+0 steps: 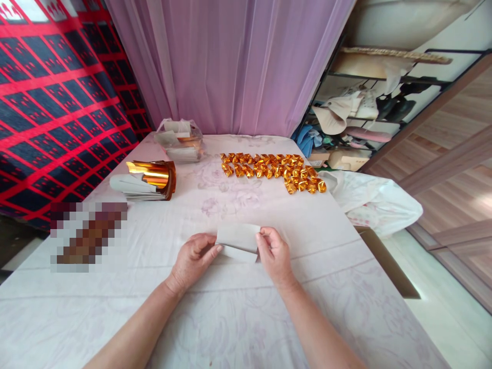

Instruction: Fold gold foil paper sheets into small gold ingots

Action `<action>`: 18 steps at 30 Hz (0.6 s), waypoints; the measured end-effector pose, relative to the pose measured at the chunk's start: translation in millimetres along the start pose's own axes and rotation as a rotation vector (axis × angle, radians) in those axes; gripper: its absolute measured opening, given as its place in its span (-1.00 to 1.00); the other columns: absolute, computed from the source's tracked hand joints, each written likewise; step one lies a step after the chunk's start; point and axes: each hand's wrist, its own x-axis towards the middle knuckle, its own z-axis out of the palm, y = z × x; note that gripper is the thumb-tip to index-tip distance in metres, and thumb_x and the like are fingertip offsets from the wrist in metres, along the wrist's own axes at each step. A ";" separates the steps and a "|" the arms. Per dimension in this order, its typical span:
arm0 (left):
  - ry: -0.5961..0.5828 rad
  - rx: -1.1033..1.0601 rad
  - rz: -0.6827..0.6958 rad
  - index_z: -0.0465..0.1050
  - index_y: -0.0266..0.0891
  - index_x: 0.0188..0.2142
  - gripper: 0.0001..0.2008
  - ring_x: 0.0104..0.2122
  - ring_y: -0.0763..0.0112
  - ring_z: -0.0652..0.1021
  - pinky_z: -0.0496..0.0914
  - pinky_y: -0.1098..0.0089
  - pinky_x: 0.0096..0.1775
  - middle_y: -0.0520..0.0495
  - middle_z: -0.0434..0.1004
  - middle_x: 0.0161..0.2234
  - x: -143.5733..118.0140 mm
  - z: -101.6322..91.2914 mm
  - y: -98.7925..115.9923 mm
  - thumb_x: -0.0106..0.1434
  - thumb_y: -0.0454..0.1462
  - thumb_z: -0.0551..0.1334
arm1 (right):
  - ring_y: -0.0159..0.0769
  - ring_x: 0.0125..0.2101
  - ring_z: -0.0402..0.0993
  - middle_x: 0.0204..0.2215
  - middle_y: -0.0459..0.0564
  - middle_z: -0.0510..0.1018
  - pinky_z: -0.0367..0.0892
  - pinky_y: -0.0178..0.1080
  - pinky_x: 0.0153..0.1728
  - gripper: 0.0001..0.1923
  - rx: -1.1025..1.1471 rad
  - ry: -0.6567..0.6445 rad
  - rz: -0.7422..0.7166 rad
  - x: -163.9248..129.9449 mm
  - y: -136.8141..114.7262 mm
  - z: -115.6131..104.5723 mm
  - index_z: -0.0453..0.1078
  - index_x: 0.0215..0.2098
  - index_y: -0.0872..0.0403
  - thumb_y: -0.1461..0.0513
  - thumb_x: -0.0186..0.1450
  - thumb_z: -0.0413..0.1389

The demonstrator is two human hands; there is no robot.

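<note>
Between my hands is a sheet of paper (238, 234), pale grey on the side facing me, with a crease running along its lower part. My left hand (196, 257) pinches its left edge between thumb and fingers. At the right edge, my right hand (274, 251) grips it the same way, close to the fold. The sheet is just above or on the tablecloth; I cannot tell which. Beyond it, several folded gold foil pieces (269, 169) lie in rows at the far right of the table. A curved stack of gold foil sheets (157, 177) with pale backs rests at left.
A clear plastic bag (179, 141) holding more sheets sits at the back left. A blurred patch (88, 236) covers something at the left edge. A white plastic bag (380, 202) hangs beside the table's right edge, below a shoe rack (361, 110). A purple curtain (230, 66) closes off the back.
</note>
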 end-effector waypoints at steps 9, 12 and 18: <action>0.034 -0.193 -0.300 0.50 -0.22 -0.24 -0.70 -0.55 0.50 0.42 0.34 0.51 -0.47 0.08 0.44 -0.55 0.9 3.2 1.3 0.21 -0.05 0.21 | -0.37 -0.56 0.44 -0.52 -0.12 0.56 0.32 -0.34 -0.51 -0.69 0.155 -0.164 0.018 -3.5 -2.3 3.1 0.31 -0.12 0.03 0.10 0.20 0.12; 0.070 -0.197 -0.297 0.49 -0.21 -0.22 -0.70 -0.57 0.52 0.39 0.32 0.51 -0.49 0.11 0.40 -0.57 0.1 4.9 -0.7 0.19 -0.06 0.23 | -0.40 -0.60 0.38 -0.57 -0.16 0.53 0.30 -0.35 -0.51 -0.69 0.116 -0.166 0.007 -3.7 0.2 5.6 0.31 -0.13 0.02 0.13 0.17 0.13; -0.011 -0.262 -0.280 0.45 -0.22 -0.04 -0.62 -0.52 0.52 0.45 0.36 0.51 -0.45 0.08 0.47 -0.48 0.3 3.1 1.7 0.23 -0.07 0.22 | -0.43 -0.64 0.33 -0.62 -0.22 0.45 0.23 -0.37 -0.57 -0.71 0.095 -0.109 0.041 -3.5 4.4 7.7 0.32 -0.15 0.04 0.12 0.18 0.12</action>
